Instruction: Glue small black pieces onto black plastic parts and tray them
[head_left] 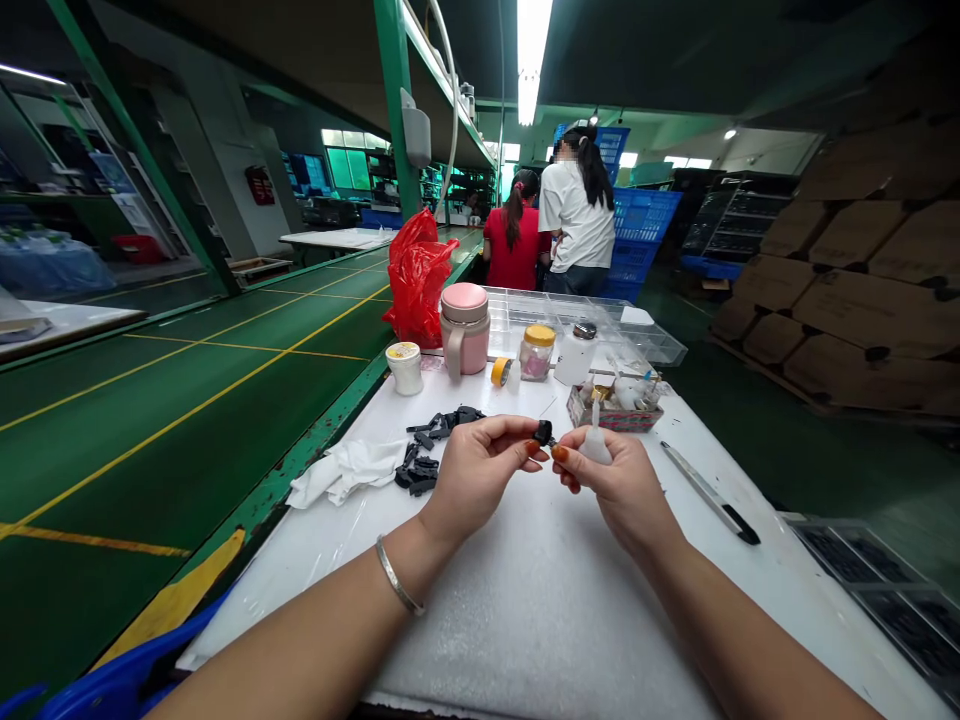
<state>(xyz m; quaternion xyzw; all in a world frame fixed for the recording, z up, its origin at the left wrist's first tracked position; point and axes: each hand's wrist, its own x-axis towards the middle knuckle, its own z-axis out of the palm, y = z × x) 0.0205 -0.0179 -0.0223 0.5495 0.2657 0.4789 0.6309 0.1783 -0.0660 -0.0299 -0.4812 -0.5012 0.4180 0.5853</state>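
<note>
Between thumb and fingers, my left hand (480,470) pinches a small black plastic part (543,432) above the white table (517,600). My right hand (622,480) is closed close beside it, its thumb and index fingertip meeting at a tiny piece by the part's edge, too small to name. A white squeeze bottle with a thin nozzle (596,440) shows at the right hand's fingers; whether the hand holds it or it stands behind, I cannot tell. Left of my hands lie several loose black plastic parts (417,470) and a crumpled white cloth (349,472).
Behind my hands stand a pink mug (474,345), a red plastic bag (417,285), a white tub (405,372), a yellow-lidded jar (537,356) and a cluttered small box (619,412). A utility knife (709,490) lies right. A green conveyor (247,370) runs left; two people work ahead.
</note>
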